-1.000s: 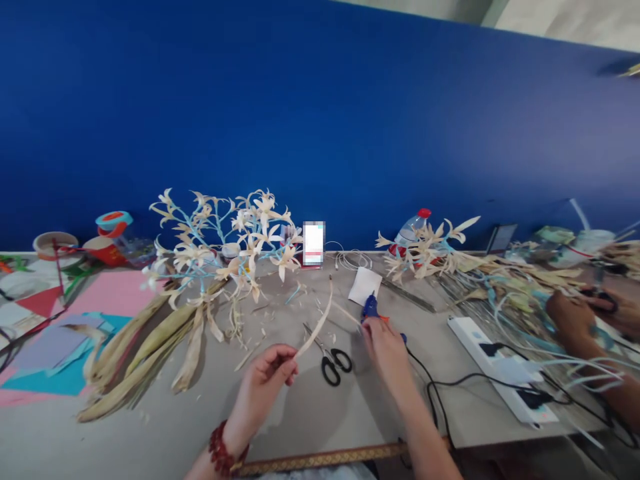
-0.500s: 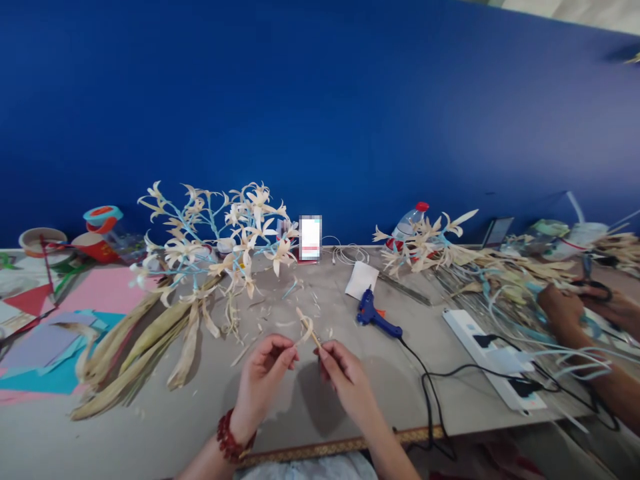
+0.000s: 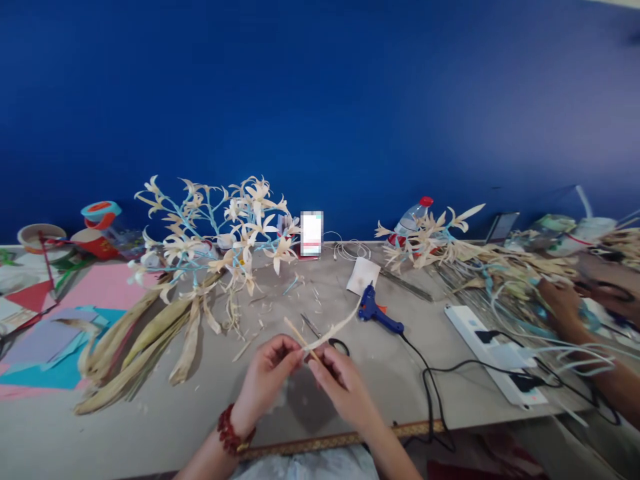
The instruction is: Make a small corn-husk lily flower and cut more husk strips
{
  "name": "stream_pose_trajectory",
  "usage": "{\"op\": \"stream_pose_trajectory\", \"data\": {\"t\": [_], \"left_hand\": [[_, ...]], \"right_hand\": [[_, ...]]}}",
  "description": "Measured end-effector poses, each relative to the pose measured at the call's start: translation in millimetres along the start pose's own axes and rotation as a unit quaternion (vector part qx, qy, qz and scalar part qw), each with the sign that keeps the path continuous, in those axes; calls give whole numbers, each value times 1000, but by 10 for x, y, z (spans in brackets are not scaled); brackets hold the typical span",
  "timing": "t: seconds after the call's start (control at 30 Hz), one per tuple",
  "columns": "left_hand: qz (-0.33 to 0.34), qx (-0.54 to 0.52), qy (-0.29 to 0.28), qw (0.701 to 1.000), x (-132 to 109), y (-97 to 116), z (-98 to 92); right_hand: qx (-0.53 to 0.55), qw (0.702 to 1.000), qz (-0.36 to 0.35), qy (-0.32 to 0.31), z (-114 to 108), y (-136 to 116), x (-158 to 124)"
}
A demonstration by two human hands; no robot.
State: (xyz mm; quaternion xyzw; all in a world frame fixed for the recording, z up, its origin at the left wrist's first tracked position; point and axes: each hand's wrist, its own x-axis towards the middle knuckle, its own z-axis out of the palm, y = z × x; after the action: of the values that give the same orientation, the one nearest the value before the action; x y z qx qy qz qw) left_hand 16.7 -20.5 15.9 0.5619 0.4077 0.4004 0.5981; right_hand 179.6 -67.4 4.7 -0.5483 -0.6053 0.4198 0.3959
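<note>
Between the fingertips of my left hand [image 3: 270,381] is one end of a pale dried husk strip [image 3: 336,328], which stretches up and to the right. My right hand [image 3: 347,385] pinches a thin tan stick [image 3: 294,330] that slants up to the left. Strip and stick cross where both hands meet; whether they are joined there cannot be seen. Just beyond my fingers lies a pair of scissors [image 3: 340,345], its dark handle partly hidden by my right hand. A blue glue gun [image 3: 377,313] rests to the right on a white paper square [image 3: 363,275].
Husk flowers on blue stems [image 3: 215,227] stand at the back left, above long dried husks [image 3: 140,353]. A phone [image 3: 312,233] leans near the wall. Right of the glue gun's black cable lies a white power strip [image 3: 493,360]. Another person's hand [image 3: 563,307] works at the far right.
The husk strip, curled upright before, now extends to the right. My hands have come together around the crossing. Scissors now show on the table beyond them. The other person's hand has shifted.
</note>
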Motion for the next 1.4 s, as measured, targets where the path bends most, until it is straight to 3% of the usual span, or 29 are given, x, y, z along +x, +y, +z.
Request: {"op": "stream_pose_trajectory", "data": {"t": [0.13, 0.53, 0.63, 0.7, 0.87, 1.0, 1.03, 1.1, 1.23, 1.4], "left_hand": [[-26, -33, -32, 999, -26, -43, 2], [26, 27, -37, 999, -76, -1, -55], [43, 52, -44, 997, -79, -17, -84], [41, 40, -58, 997, -83, -38, -104], [27, -25, -82, 996, -121, -84, -129], [-5, -114, -99, 989, -140, -74, -113], [-9, -120, -96, 988, -139, -62, -106], [-11, -115, -84, 990, -133, -33, -90], [-2, -93, -47, 995, -117, 9, -66], [19, -24, -35, 999, -116, -3, -81]], "right_hand": [[-45, 999, -19, 24, 60, -47, 22], [-70, 996, -39, 29, 85, -136, 45], [-12, 999, -20, 26, 118, -127, 32], [89, 996, 26, 6, 145, -120, 23], [346, 923, 161, -56, 188, -122, 4], [453, 859, 201, -127, 170, -138, 4], [446, 864, 198, -124, 159, -149, 4], [389, 901, 171, -90, 135, -177, 0], [234, 970, 64, -18, 111, -240, -45], [-10, 999, -37, 33, 107, -280, -90]]}}
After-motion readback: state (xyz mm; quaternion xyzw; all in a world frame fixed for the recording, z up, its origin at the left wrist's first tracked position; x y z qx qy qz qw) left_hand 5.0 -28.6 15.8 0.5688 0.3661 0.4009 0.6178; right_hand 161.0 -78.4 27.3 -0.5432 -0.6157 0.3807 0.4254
